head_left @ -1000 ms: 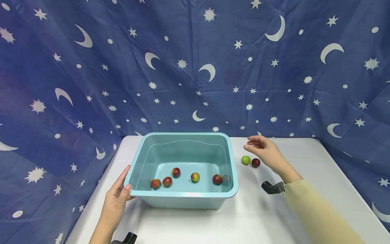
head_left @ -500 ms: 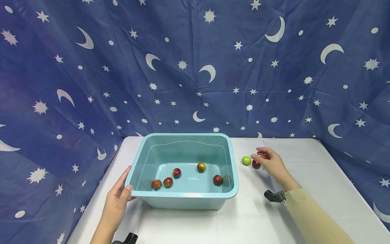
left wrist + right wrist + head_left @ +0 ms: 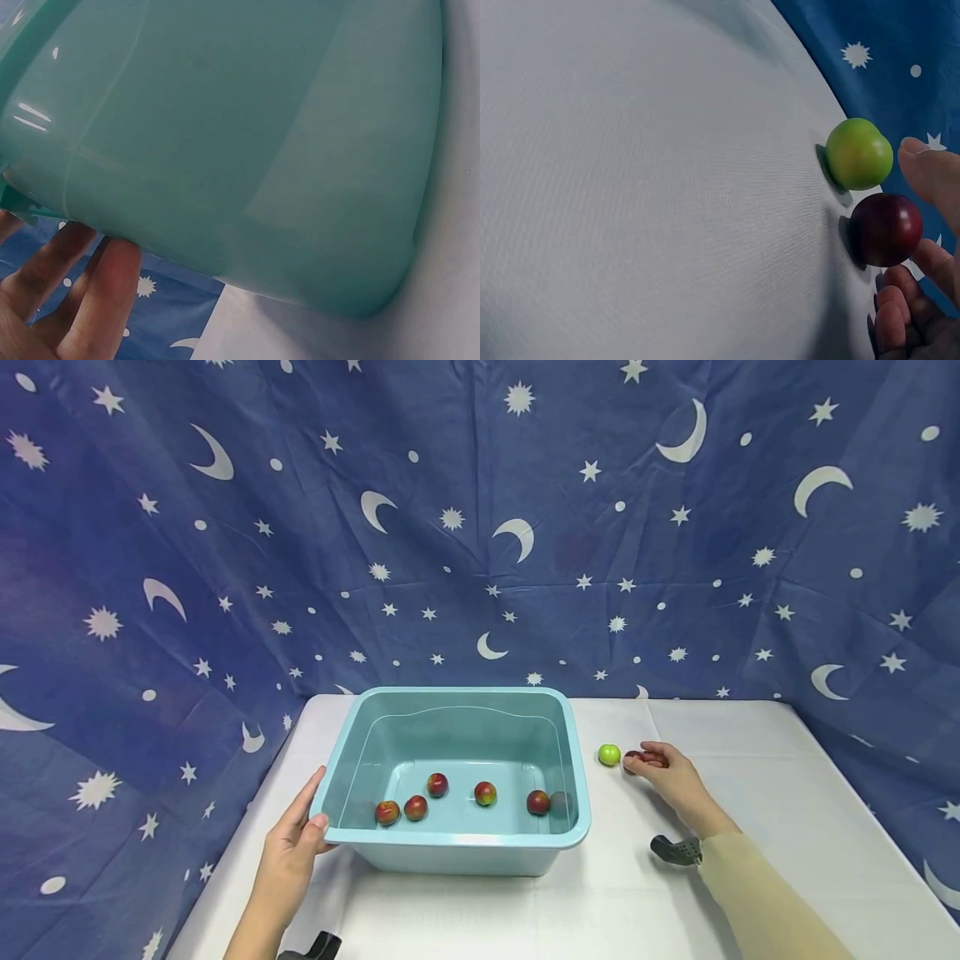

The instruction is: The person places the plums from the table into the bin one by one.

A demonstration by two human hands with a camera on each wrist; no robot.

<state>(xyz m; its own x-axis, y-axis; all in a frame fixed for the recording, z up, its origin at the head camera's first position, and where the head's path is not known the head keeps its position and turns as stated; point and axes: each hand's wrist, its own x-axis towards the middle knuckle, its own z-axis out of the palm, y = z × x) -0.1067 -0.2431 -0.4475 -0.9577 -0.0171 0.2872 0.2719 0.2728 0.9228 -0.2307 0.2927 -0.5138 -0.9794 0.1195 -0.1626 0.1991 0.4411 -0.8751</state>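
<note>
My left hand (image 3: 288, 852) grips the near left corner of a light blue plastic tub (image 3: 450, 839), thumb over the rim and fingers against the outside. The left wrist view has those fingers (image 3: 105, 300) touching the tub's wall (image 3: 225, 135). Several red and yellow-green plums (image 3: 437, 785) lie apart on the tub's floor. To the right of the tub, my right hand (image 3: 678, 785) reaches around a dark red plum (image 3: 886, 230) on the table. Its thumb stands apart from the fruit; the curved fingers are close beside it, contact unclear. A green plum (image 3: 859, 154) sits next to the dark one.
A white cloth covers the table (image 3: 465, 914). Behind and to the sides hangs a dark blue curtain (image 3: 562, 635) with white moons and stars. Each wrist carries a black camera mount (image 3: 675, 850).
My right hand has come down and to the right, from above the green plum to the dark red one. One plum in the tub rolled back, then forward again. The left hand keeps its hold.
</note>
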